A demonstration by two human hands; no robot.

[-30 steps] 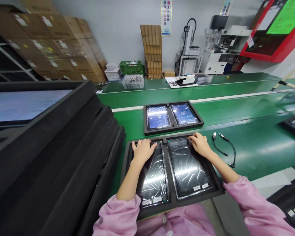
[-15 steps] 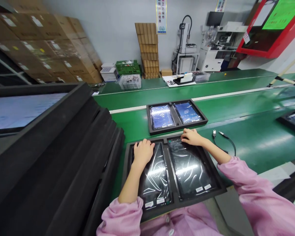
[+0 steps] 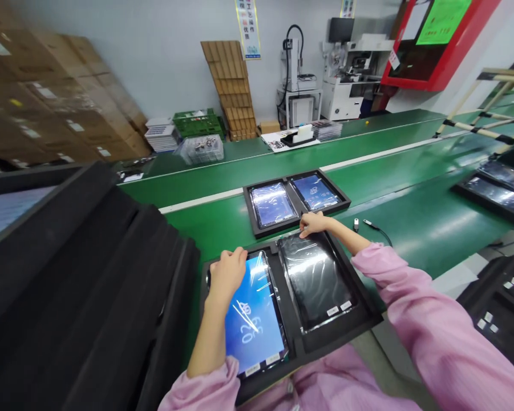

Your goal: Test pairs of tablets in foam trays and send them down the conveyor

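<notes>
A black foam tray (image 3: 294, 337) lies in front of me with two film-covered tablets side by side. The left tablet (image 3: 257, 308) shows a lit blue screen with a clock. My left hand (image 3: 229, 274) curls its fingers over that tablet's upper left edge, its fingertips partly hidden. The right tablet (image 3: 314, 274) has a dark screen and white labels along its near edge. My right hand (image 3: 314, 224) pinches its far edge, which looks slightly raised from the tray.
Beyond lies a second foam tray (image 3: 297, 201) with two lit tablets on the green belt (image 3: 205, 228). A tall stack of foam trays (image 3: 111, 297) rises at left. A short cable (image 3: 379, 229) lies to the right, with more dark trays (image 3: 500, 308) at far right.
The left tablet's screen has gone from dark to lit blue. My right hand has brought the right tablet's far edge up a little. The camera view has turned slightly right.
</notes>
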